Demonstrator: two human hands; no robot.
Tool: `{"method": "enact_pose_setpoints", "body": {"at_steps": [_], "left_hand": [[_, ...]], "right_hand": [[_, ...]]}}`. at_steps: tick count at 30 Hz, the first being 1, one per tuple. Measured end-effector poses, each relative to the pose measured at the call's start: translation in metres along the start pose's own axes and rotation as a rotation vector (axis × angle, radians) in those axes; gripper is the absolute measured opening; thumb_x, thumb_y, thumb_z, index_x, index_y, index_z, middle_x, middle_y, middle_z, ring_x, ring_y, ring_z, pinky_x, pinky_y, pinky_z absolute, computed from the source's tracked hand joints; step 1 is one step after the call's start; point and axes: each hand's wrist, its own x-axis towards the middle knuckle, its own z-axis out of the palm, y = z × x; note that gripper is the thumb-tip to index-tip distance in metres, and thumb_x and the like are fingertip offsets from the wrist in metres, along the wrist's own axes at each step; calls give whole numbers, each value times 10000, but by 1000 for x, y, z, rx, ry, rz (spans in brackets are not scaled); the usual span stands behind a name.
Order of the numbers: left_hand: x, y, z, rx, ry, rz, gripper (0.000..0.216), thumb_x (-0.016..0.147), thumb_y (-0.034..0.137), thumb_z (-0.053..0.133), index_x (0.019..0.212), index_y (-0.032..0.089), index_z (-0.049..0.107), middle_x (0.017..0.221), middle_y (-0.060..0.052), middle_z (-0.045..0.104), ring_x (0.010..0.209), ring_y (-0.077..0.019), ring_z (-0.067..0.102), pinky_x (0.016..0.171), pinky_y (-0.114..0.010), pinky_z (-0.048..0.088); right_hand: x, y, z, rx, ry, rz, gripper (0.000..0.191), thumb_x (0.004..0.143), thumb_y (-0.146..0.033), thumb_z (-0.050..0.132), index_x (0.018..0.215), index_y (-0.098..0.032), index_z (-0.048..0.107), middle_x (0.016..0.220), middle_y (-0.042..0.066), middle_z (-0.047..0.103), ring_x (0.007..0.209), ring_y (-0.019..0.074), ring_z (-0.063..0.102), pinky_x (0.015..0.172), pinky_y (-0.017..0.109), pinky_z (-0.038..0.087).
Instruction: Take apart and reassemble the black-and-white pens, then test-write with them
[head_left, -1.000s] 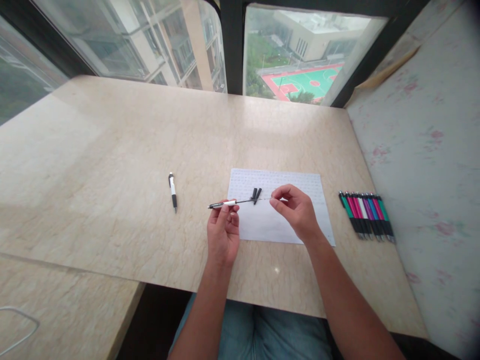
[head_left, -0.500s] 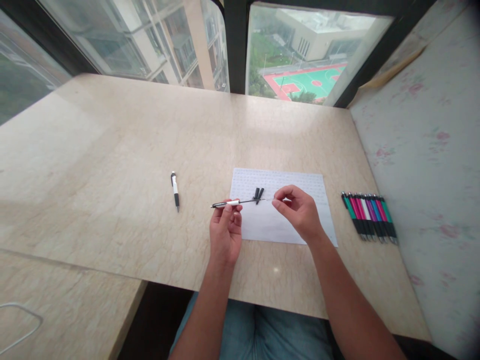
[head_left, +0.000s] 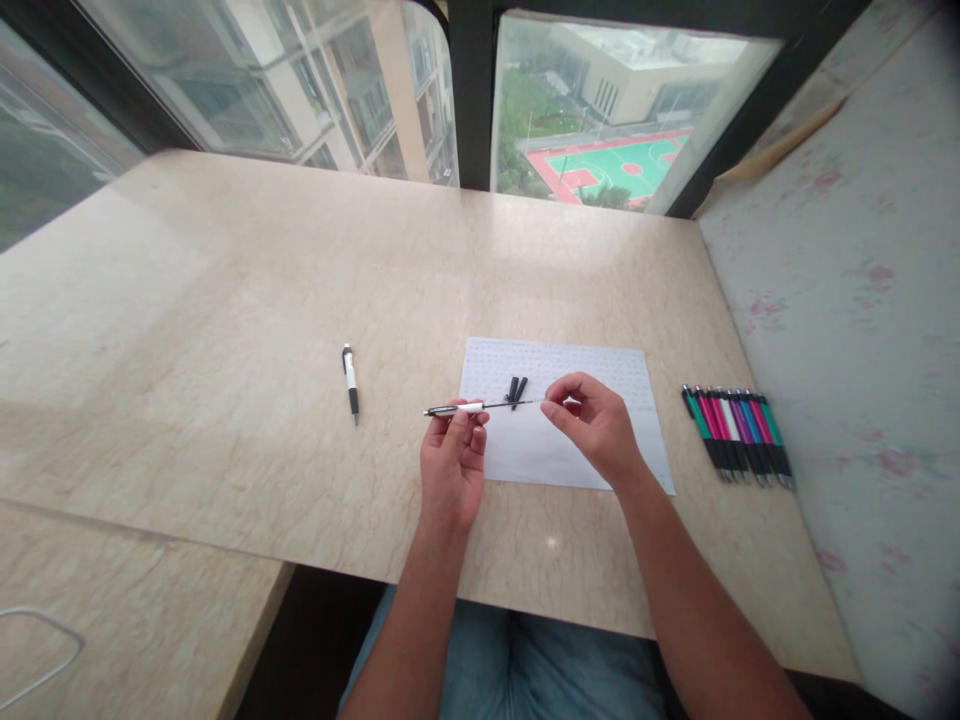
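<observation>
My left hand is closed around the white upper barrel of a ballpoint pen, held level above the left edge of a paper sheet. Out of the barrel's open end a thin dark refill sticks to the right. At the refill's tip, my right hand makes a pinch with thumb and forefinger; what it holds there is too small to make out. Beneath the refill, small black pen parts lie on the sheet.
A white and black pen lies to the left on the stone counter. Several coloured pens lie side by side at the right, near the papered wall. A white cable rests at the lower left.
The pen barrel and refill have shifted slightly right, and my right hand slightly left, so the refill's tip now meets the pinched fingers.
</observation>
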Motion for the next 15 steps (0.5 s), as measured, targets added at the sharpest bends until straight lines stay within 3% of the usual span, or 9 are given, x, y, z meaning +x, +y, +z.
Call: {"method": "enact_pose_setpoints", "body": {"at_steps": [15], "left_hand": [[-5,-4,3,73,-60,-46,234,738,200,809,941,157,700,958,-50,742,761,-81,703,673,-128,544]], "right_hand": [[-4,2,14,-107,-113,-32,92,842,-240,641,811,-213,559,775,-9,587,670,114,542,540,230,426]]}}
